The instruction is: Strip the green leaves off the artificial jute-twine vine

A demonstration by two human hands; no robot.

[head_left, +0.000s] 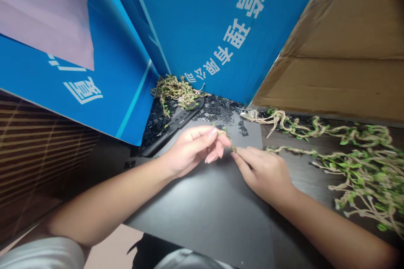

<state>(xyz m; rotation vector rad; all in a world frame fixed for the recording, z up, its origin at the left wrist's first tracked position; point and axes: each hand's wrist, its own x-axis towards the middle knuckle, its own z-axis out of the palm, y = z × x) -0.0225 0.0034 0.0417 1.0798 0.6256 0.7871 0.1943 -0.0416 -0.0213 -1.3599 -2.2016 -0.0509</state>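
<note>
My left hand (pixel 200 147) pinches one end of a leafy twine cord (pixel 233 149) between thumb and forefinger, above the grey board. Close beside it, my right hand (pixel 265 170) is closed on the same cord, which trails away to the right from behind the knuckles. A large heap of leafy twine (pixel 362 176) lies at the right, with pale cut-looking ends. Past my hands, a smaller tangled bunch of leafy twine (pixel 175 90) rests against the blue panels. What sits right at my fingertips is partly hidden.
A long black tool (pixel 172 132) lies left of my hands beside many small black pieces (pixel 151 124). Tiny dark bits cover the back of the grey board (pixel 205 206). Blue printed panels (pixel 195 21) and a brown cardboard sheet (pixel 344 67) stand behind. Pink paper (pixel 47 8) hangs upper left.
</note>
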